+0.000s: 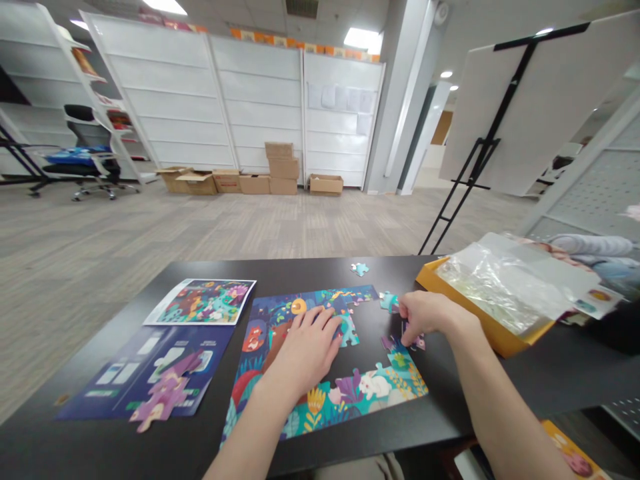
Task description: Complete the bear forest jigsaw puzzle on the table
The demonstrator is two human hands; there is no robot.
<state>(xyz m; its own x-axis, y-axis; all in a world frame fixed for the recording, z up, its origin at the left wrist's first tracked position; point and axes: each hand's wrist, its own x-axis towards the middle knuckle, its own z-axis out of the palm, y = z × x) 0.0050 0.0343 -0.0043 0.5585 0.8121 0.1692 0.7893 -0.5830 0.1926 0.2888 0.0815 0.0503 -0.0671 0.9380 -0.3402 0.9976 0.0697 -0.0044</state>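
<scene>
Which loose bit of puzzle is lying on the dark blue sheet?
The large purple bit left of the main puzzle, overhanging the sheet's near edge. The pale blue bit is farther off, directly on the table.

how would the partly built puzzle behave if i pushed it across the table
The puzzle would probably slide flat, since it looks thin and the dark table looks smooth. It may flex or part at the joints, being separate interlocked pieces around an open gap. The left hand resting on it would likely add some drag.
</scene>
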